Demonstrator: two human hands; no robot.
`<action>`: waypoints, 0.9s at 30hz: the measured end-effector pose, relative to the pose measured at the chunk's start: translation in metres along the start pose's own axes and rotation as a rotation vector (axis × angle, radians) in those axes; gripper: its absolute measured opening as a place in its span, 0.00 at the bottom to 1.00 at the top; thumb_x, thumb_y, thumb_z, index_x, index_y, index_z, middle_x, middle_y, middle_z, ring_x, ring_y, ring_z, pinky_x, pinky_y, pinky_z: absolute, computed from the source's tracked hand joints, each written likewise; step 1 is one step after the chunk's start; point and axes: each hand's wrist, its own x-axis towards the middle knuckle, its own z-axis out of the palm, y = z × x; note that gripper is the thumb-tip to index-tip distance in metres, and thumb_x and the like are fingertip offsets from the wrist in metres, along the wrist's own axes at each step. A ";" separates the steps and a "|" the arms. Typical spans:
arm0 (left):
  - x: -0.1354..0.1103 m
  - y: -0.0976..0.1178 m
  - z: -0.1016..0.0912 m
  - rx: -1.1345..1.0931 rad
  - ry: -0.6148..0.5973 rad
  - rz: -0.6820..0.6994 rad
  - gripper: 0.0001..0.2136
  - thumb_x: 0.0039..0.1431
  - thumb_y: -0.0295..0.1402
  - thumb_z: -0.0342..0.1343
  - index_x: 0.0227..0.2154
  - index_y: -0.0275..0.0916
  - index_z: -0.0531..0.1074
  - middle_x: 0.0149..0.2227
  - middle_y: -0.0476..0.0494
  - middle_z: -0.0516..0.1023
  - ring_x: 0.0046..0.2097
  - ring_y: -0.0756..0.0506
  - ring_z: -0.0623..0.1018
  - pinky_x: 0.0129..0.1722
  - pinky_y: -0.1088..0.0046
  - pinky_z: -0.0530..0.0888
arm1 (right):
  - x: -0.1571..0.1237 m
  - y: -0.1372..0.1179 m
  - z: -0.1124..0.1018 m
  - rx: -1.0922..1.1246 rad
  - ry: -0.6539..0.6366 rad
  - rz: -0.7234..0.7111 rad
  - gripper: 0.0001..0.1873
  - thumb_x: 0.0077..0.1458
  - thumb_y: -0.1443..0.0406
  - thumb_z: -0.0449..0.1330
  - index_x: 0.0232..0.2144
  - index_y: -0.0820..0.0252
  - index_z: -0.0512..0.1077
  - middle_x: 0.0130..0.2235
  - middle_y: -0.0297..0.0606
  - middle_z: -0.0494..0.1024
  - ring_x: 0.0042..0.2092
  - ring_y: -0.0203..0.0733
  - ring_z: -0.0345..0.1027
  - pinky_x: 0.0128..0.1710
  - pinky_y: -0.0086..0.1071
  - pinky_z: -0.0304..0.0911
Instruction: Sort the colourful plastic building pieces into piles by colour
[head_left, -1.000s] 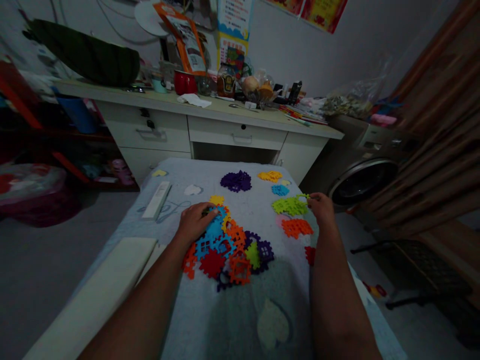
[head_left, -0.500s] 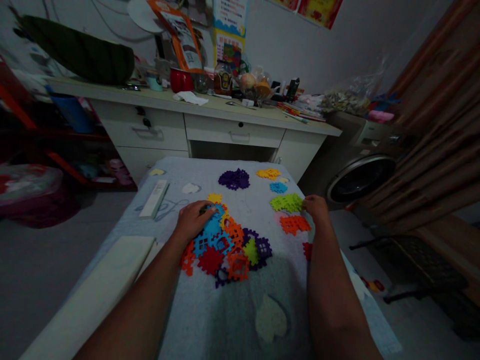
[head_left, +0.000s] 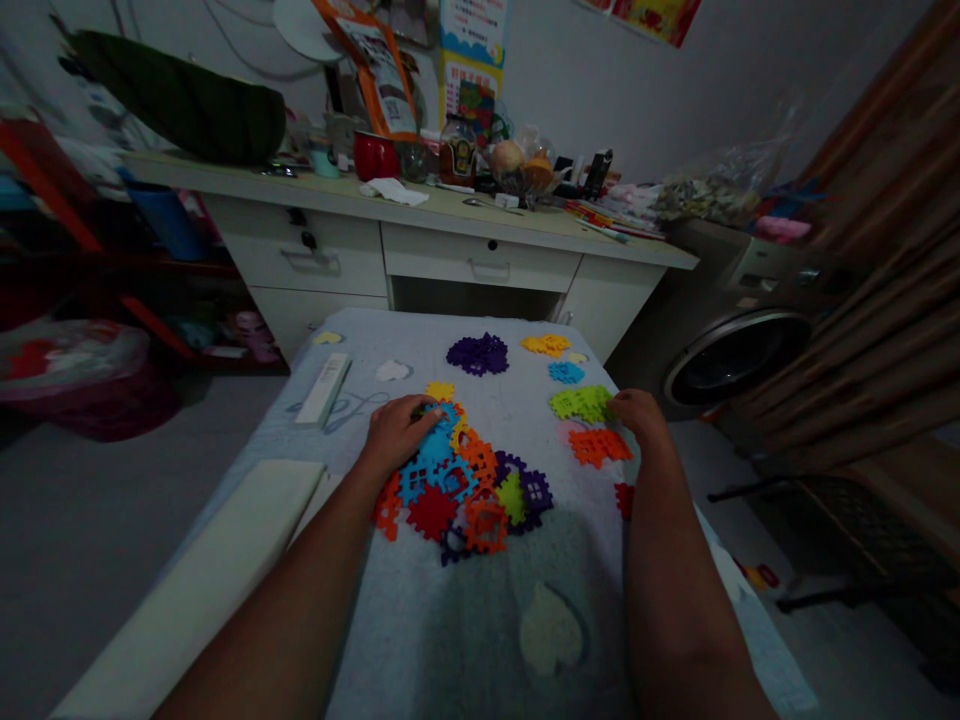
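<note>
left hand (head_left: 397, 432) is curled at blue toothed plastic pieces (head_left: 437, 452), right hand (head_left: 636, 410) at the right edge of lime-green toothed pieces (head_left: 581, 403), can't tell if either's pinching

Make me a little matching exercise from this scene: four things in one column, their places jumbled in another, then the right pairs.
Things:
1. left hand
2. right hand
3. purple pile
4. red container

Places:
A. on the counter
B. at the green pile
C. toward the table's far edge
D. at the mixed heap

Pairs: 1-D, 2-B, 3-C, 4-A
</note>
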 end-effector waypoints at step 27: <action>0.001 -0.005 0.001 -0.015 0.010 0.019 0.20 0.58 0.48 0.50 0.45 0.44 0.77 0.47 0.44 0.81 0.49 0.40 0.78 0.53 0.61 0.70 | 0.003 0.001 0.009 -0.112 0.026 -0.108 0.24 0.47 0.75 0.52 0.45 0.66 0.80 0.48 0.51 0.80 0.49 0.47 0.74 0.46 0.32 0.65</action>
